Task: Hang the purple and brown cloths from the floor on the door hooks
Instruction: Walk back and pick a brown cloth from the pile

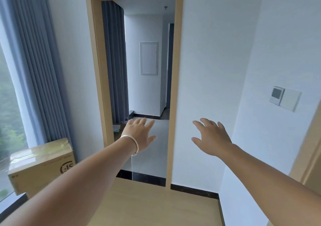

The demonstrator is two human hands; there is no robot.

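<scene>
Ahead of your spread, empty fingers on left hand [139,135] and right hand [211,137], no cloths show; you risk walking past them.

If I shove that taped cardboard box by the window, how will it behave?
The cardboard box looks stiff: flat faces, crisp edges, so probably it slides rather than rolls. It stands tilted against the curtain, so a push may tip it. Weight cannot be judged; it is sealed.
</scene>
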